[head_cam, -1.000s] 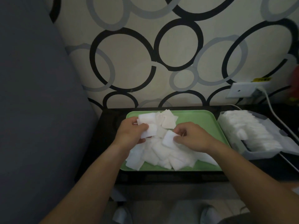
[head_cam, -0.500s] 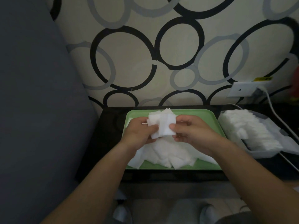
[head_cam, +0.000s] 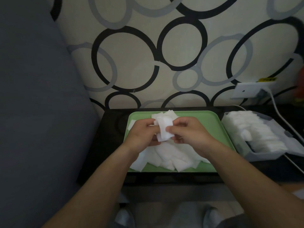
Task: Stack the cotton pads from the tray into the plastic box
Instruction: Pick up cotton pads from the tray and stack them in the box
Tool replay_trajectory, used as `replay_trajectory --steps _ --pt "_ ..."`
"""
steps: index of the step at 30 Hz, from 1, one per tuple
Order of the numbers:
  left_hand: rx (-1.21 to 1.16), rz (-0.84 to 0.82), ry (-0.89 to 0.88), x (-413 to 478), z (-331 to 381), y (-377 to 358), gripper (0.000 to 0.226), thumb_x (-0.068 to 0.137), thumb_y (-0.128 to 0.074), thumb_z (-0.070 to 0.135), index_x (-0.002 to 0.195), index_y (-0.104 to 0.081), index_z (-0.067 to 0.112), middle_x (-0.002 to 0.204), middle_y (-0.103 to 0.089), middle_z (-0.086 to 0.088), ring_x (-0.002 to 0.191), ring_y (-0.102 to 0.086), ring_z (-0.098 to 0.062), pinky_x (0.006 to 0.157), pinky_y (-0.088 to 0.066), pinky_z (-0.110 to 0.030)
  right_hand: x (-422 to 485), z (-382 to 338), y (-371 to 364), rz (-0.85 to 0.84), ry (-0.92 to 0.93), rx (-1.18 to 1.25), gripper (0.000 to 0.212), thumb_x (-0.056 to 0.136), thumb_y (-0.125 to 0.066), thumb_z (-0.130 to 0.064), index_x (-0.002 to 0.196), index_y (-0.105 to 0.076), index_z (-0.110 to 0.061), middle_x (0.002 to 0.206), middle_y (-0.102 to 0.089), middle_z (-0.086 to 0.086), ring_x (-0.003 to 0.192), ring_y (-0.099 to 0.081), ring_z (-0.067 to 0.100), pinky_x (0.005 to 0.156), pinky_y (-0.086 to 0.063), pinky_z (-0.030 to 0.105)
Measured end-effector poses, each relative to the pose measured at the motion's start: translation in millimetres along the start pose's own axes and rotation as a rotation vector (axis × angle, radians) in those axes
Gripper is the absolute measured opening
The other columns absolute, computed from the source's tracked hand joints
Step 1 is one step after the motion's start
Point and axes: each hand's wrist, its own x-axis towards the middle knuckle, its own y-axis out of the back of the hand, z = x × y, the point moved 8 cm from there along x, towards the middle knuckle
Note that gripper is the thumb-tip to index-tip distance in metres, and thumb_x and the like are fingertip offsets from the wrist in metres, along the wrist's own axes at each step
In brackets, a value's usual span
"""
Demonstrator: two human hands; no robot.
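Since one second ago both hands have come together. Then each one held its own pad over the pile; now the pads are joined in one bundle of cotton pads, held upright a little above the tray. The left hand has its fingers curled around the left side of the bundle. The right hand pinches the right edge of the front pad between thumb and fingers. How many pads are in the bundle I cannot tell, and their edges do not line up fully.

Under the hands a loose pile of pads lies on the near half of the green tray, with a few more at the far edge. Many pads remain, so in my judgement the task is somewhere in the middle. The plastic box stands open just beside the tray on the right, and a long row of pads already fills most of it. Tray and box both rest on the dark bench. A white cable runs from a wall socket past the box.

The step in hand seems to be squaring a small bundle before it goes to the box. The next move probably calls for an even grip, so the soft pads do not fan out. After that comes a carry to the right, to set the bundle at the near end of the row, where a dark gap shows.
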Motion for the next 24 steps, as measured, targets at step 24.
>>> replay_trajectory --steps 24 --pt "-0.002 0.216 -0.022 10.3 3.1 14.3 0.010 0.095 -0.066 0.019 0.105 -0.069 0.020 0.106 -0.072 -0.004 0.095 -0.071 -0.020 0.068 -0.057 -0.027 -3.9 25.2 5.6 -0.027 0.126 -0.849 0.032 0.071 -0.082 -0.047 0.091 -0.064 -0.029 0.085 -0.065 -0.011 0.080 -0.063 0.010 0.076 -0.053 0.034"
